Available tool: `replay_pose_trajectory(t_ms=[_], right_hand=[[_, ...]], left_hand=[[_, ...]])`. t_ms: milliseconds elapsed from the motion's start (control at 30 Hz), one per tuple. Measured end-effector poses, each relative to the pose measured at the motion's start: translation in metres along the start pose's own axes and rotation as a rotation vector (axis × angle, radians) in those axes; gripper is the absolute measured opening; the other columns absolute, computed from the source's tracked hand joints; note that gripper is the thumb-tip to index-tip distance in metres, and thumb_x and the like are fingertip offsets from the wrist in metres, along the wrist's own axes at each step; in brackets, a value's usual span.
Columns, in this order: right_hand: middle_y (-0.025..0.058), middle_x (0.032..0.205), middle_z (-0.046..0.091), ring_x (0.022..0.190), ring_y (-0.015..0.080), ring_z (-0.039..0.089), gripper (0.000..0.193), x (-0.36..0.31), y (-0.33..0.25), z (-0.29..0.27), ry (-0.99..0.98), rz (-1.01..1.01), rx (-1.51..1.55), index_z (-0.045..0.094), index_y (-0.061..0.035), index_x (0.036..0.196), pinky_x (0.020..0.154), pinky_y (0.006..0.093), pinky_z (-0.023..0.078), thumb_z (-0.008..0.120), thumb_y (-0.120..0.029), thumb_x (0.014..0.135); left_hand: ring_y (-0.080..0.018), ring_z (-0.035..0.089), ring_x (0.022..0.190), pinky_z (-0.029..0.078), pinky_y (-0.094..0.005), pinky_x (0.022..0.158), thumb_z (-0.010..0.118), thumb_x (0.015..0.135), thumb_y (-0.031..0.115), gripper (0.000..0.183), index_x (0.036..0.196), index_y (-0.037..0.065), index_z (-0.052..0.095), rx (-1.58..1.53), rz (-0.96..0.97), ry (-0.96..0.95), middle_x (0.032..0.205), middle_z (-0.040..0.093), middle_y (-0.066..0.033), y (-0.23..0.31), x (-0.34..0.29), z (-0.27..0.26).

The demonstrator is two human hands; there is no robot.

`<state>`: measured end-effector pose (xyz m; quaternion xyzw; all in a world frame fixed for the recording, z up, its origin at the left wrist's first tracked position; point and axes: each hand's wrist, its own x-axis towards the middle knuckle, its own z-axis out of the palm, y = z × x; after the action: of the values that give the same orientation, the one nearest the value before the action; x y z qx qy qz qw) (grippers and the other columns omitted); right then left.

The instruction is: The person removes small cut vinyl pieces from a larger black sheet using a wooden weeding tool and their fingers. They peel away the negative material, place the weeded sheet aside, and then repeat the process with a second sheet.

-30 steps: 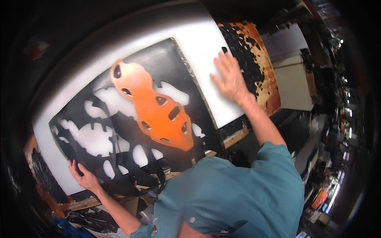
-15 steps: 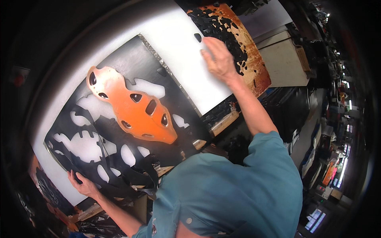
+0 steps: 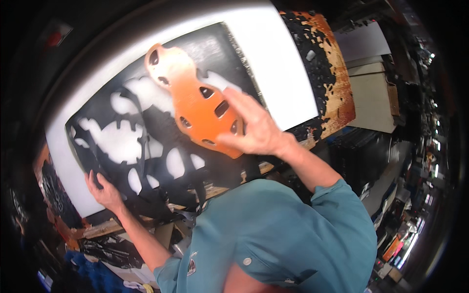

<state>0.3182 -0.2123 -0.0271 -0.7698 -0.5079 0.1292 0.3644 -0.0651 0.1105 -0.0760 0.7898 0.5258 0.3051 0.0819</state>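
An orange cutting die (image 3: 193, 105), a curved plate with several dark-lined holes, lies on a black sheet (image 3: 210, 46). Many shapes are cut out of the sheet's left and lower parts, and white shows through. Over the die's right end is my right hand (image 3: 259, 129), its thumb and fingers spread apart; whether it presses on the plate I cannot tell. At the sheet's lower left edge rests my left hand (image 3: 105, 193), fingers apart, next to the rim. Beneath the sheet is a white board (image 3: 288, 73).
Right of the board, black scraps (image 3: 317, 68) are heaped on a worn orange-brown panel (image 3: 344, 93). Beyond it stands a pale box (image 3: 369, 95). A wooden edge (image 3: 105, 228) runs along the near side. Blue material (image 3: 90, 273) lies at the lower left.
My right hand has come left from the white board's far right side to the die. The small black piece near its fingertips is off the board. The whole view has shifted.
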Motion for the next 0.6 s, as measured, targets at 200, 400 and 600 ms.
replay_pose_trajectory(t_ms=[200,400,600], right_hand=[[0.0449,0.157,0.023,0.138,0.0593,0.036,0.122,0.009,-0.038,0.048,0.030,0.037,-0.314,0.037,-0.0032,0.161,0.113,0.0647,0.038,0.094,-0.046,0.063],[0.0265,0.152,0.044,0.134,0.0371,0.051,0.098,0.017,-0.025,0.009,0.018,0.087,0.089,0.055,-0.0025,0.151,0.113,0.0463,0.045,0.090,-0.028,0.063],[0.0185,0.141,0.060,0.127,0.0244,0.061,0.102,-0.011,0.010,-0.071,0.078,0.391,0.865,0.045,0.0101,0.154,0.113,0.0366,0.045,0.090,-0.022,0.068]], left_hand=[[-0.0385,0.048,0.146,0.037,-0.0443,0.122,0.064,0.104,0.023,0.041,0.137,-0.002,0.064,-0.006,-0.077,-0.008,0.156,0.051,-0.0262,0.007,-0.003,0.000],[-0.0398,0.049,0.143,0.039,-0.0460,0.121,0.063,0.103,0.021,0.039,0.136,-0.001,0.064,0.030,-0.018,0.009,0.152,0.054,-0.0255,0.010,-0.003,-0.001],[-0.0381,0.056,0.132,0.042,-0.0470,0.116,0.062,0.096,0.005,0.040,0.135,-0.001,0.063,0.171,0.108,-0.049,0.141,0.061,-0.0224,0.002,-0.005,-0.019]])
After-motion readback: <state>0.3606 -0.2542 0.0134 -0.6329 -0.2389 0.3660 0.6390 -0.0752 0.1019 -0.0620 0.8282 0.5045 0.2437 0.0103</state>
